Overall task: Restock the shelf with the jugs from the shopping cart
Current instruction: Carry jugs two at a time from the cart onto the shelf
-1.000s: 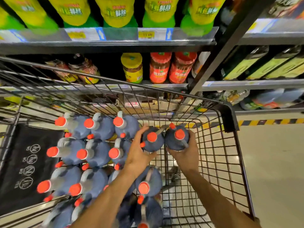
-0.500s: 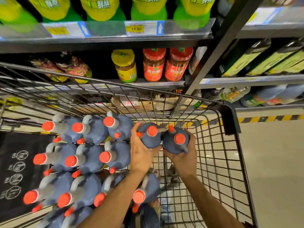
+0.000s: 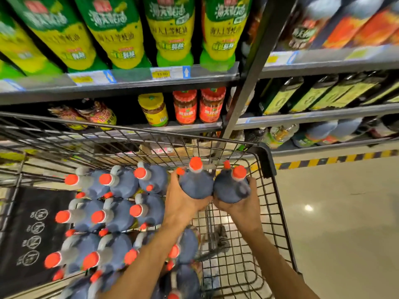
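the left hand (image 3: 183, 203) is cupping the left jug (image 3: 195, 186) from below and from the side, its grip curled round the dark blue-grey body. the right hand (image 3: 244, 209) is holding the right jug (image 3: 230, 189) the same way, its grip wrapping round the jug's right side. the two jugs are touching each other, both upright with orange caps pointing up. they are being held at about rim height in the far right corner of the shopping cart (image 3: 262, 157), over a bare stretch of its wire floor. the other jugs (image 3: 117, 214) are standing packed in rows across the left and middle of the cart, caps up, each with a pale handle by the neck. the near ones are blurring out under the left forearm. a black panel (image 3: 32, 234) with white round icons is sitting at the cart's near left.

beyond the cart, the shelf (image 3: 133, 82) is carrying green-and-yellow bottles (image 3: 121, 33) on its upper level, with price tags (image 3: 162, 74) along the front edge. one level down, a yellow-lidded jar (image 3: 153, 110) is standing just left of two red-lidded jars (image 3: 197, 106). in the right bay, dark bottles (image 3: 278, 98) with yellow-green labels are lining a shelf. a yellow-and-black striped strip (image 3: 323, 161) is running along the foot of the shelving, beside the pale glossy floor (image 3: 345, 223).
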`<state>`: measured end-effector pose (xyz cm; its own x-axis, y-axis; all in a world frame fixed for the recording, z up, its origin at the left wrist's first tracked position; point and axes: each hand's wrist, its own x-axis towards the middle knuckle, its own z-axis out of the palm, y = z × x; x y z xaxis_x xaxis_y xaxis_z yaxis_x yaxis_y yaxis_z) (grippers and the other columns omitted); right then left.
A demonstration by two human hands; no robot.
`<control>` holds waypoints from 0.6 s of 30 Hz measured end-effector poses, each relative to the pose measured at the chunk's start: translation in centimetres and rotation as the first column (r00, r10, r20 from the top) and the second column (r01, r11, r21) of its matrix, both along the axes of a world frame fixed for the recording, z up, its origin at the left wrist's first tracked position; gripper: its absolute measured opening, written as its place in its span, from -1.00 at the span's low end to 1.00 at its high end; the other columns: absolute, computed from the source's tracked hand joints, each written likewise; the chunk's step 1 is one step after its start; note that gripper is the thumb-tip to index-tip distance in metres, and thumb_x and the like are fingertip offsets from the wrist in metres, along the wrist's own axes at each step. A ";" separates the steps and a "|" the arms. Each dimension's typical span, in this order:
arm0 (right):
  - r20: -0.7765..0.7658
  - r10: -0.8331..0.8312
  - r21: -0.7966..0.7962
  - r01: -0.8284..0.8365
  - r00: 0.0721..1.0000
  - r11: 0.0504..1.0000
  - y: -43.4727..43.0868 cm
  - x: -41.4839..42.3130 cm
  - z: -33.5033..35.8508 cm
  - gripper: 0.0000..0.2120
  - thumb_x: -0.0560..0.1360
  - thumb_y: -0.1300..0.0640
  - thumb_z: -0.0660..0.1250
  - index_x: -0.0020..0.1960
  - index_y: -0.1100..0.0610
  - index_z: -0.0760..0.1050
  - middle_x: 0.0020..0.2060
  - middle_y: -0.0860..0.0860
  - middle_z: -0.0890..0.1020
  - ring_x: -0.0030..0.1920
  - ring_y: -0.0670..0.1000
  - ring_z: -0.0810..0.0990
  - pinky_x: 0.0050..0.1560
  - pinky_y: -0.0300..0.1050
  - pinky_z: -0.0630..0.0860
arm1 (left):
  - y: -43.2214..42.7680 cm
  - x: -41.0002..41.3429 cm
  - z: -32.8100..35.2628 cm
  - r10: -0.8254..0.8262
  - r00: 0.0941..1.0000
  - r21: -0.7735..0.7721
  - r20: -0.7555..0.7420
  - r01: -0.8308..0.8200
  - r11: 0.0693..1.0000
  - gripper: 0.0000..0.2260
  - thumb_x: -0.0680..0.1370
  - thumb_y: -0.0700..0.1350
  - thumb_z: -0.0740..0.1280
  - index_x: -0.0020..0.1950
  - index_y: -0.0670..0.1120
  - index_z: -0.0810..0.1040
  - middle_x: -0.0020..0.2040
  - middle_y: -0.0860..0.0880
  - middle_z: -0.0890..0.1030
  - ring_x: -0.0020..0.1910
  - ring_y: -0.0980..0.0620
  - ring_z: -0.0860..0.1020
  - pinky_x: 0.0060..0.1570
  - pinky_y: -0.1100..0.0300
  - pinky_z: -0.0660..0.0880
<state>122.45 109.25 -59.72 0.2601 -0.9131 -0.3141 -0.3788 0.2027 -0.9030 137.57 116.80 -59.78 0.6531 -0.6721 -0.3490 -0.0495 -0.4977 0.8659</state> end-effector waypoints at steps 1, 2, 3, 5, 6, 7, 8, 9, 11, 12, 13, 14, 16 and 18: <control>-0.016 -0.013 -0.022 0.012 1.000 1.000 0.2 -0.2 1.7 -0.28 0.16 0.29 0.67 0.21 0.16 0.38 -0.01 -0.02 0.63 -0.14 -0.35 0.61 -0.23 -0.50 0.48 | 0.2 -0.3 1.6 0.010 1.000 -0.024 0.003 -0.010 1.000 -0.22 0.17 -0.16 0.67 0.28 0.06 0.37 -0.03 0.23 0.51 -0.08 0.34 0.49 -0.12 0.49 0.38; -0.001 -0.029 -0.055 0.029 1.000 0.998 0.6 -0.4 3.7 -0.26 0.11 0.22 0.67 0.19 0.18 0.40 -0.02 -0.01 0.63 -0.13 -0.33 0.61 -0.24 -0.50 0.47 | 0.5 -0.7 3.3 0.013 1.000 -0.050 -0.006 -0.013 0.999 -0.23 0.17 -0.17 0.67 0.24 0.11 0.35 -0.02 0.24 0.51 -0.07 0.37 0.49 -0.11 0.49 0.39; -0.004 -0.042 -0.070 0.042 0.999 0.997 1.0 -0.5 5.6 -0.24 0.07 0.12 0.65 0.18 0.18 0.41 -0.02 -0.01 0.63 -0.11 -0.32 0.61 -0.23 -0.50 0.46 | 1.0 -1.1 4.9 0.003 1.000 -0.068 -0.026 -0.004 0.998 -0.26 0.16 -0.17 0.67 0.20 0.12 0.35 -0.01 0.22 0.53 -0.06 0.35 0.51 -0.07 0.44 0.43; 0.029 -0.065 -0.118 0.068 0.998 0.991 1.9 -0.7 9.3 -0.24 0.02 -0.03 0.57 0.14 0.16 0.43 -0.06 -0.02 0.60 -0.12 -0.33 0.59 -0.23 -0.50 0.44 | 1.4 -1.5 7.8 -0.002 0.998 -0.096 -0.060 -0.004 0.995 -0.31 0.13 -0.10 0.69 0.13 0.10 0.40 -0.01 0.14 0.58 -0.04 0.22 0.57 -0.03 0.30 0.49; 0.056 -0.081 -0.150 0.088 0.995 0.985 2.5 -0.9 11.1 -0.27 0.01 -0.04 0.55 0.12 0.14 0.43 -0.08 -0.02 0.59 -0.14 -0.30 0.59 -0.24 -0.47 0.45 | 1.4 -1.8 9.5 -0.025 0.997 -0.099 -0.077 0.017 0.995 -0.36 0.10 0.00 0.67 0.08 0.08 0.44 -0.04 0.13 0.58 -0.04 0.16 0.59 -0.05 0.29 0.49; 0.073 -0.102 -0.180 0.114 0.992 0.977 3.2 -1.2 13.1 -0.30 0.00 -0.01 0.55 0.10 0.10 0.43 -0.08 -0.02 0.59 -0.16 -0.27 0.59 -0.24 -0.42 0.47 | 1.5 -2.1 11.2 -0.056 0.996 -0.101 -0.075 0.048 0.994 -0.43 0.07 0.13 0.60 -0.01 0.08 0.47 -0.13 0.16 0.58 -0.07 0.14 0.61 -0.11 0.31 0.48; 0.097 -0.124 -0.219 0.143 0.988 0.965 4.0 -1.5 15.2 -0.32 0.01 0.02 0.56 0.09 0.03 0.44 -0.07 -0.02 0.60 -0.16 -0.23 0.59 -0.22 -0.37 0.50 | 1.8 -2.3 12.9 -0.091 0.995 -0.111 -0.051 0.084 0.990 -0.50 0.05 0.22 0.50 -0.12 0.10 0.46 -0.25 0.17 0.57 -0.14 0.19 0.61 -0.18 0.33 0.47; 0.105 -0.147 -0.253 0.170 0.983 0.952 4.7 -1.8 17.2 -0.35 0.01 0.05 0.57 0.07 -0.07 0.44 -0.06 -0.05 0.60 -0.14 -0.21 0.60 -0.21 -0.34 0.52 | 2.3 -2.6 14.6 -0.094 0.995 -0.135 -0.027 0.090 0.987 -0.53 0.03 0.23 0.46 -0.16 0.14 0.44 -0.34 0.19 0.57 -0.23 0.24 0.61 -0.22 0.32 0.47; 0.118 -0.174 -0.335 0.204 0.978 0.920 6.1 -2.5 21.1 -0.36 0.06 0.15 0.64 0.00 -0.17 0.41 -0.08 -0.16 0.57 -0.12 -0.25 0.59 -0.19 -0.38 0.51 | 3.9 -3.4 18.9 -0.100 0.994 -0.237 -0.044 0.087 0.968 -0.40 0.06 0.11 0.62 -0.01 0.17 0.41 -0.25 0.29 0.60 -0.22 0.37 0.57 -0.17 0.35 0.48; 0.124 -0.197 -0.379 0.230 0.973 0.896 6.9 -2.9 22.8 -0.34 0.09 0.22 0.67 -0.01 -0.18 0.40 -0.08 -0.19 0.56 -0.11 -0.29 0.58 -0.16 -0.39 0.49 | 4.8 -3.7 20.8 -0.114 0.992 -0.290 -0.053 0.094 0.952 -0.32 0.09 -0.01 0.68 0.06 0.15 0.38 -0.19 0.31 0.59 -0.18 0.41 0.54 -0.12 0.40 0.46; 0.148 -0.226 -0.392 0.267 0.963 0.881 7.7 -3.4 24.0 -0.33 0.10 0.25 0.67 0.02 -0.18 0.41 -0.06 -0.17 0.57 -0.09 -0.30 0.58 -0.12 -0.38 0.49 | 5.7 -4.2 22.6 -0.131 0.990 -0.353 -0.056 0.103 0.930 -0.31 0.11 -0.13 0.70 0.06 0.11 0.37 -0.18 0.32 0.60 -0.17 0.45 0.52 -0.12 0.45 0.43; 0.172 -0.260 -0.395 0.308 0.950 0.865 8.4 -3.9 25.3 -0.32 0.10 0.23 0.67 0.06 -0.16 0.42 -0.03 -0.11 0.59 -0.08 -0.28 0.59 -0.08 -0.34 0.50 | 6.0 -4.5 24.1 -0.146 0.989 -0.421 -0.036 0.118 0.899 -0.34 0.10 -0.18 0.69 0.00 0.07 0.37 -0.22 0.33 0.62 -0.21 0.47 0.53 -0.16 0.51 0.42; 0.227 -0.297 -0.373 0.365 0.927 0.853 9.8 -4.9 27.7 -0.29 0.13 0.23 0.67 0.18 -0.02 0.43 0.04 0.03 0.63 -0.07 -0.22 0.62 -0.09 -0.33 0.53 | 6.1 -4.9 27.0 -0.177 0.982 -0.481 -0.060 0.126 0.868 -0.35 0.01 0.02 0.65 -0.03 -0.01 0.41 -0.26 0.23 0.65 -0.25 0.45 0.55 -0.20 0.51 0.45; 0.255 -0.303 -0.390 0.384 0.918 0.837 11.0 -5.9 30.1 -0.32 0.17 0.29 0.66 0.20 0.12 0.44 0.03 0.01 0.65 -0.06 -0.25 0.64 -0.11 -0.39 0.52 | 6.6 -5.3 29.0 -0.234 0.972 -0.515 -0.019 0.191 0.835 -0.37 0.04 0.14 0.58 -0.02 -0.10 0.50 -0.18 0.15 0.63 -0.24 0.40 0.57 -0.17 0.48 0.45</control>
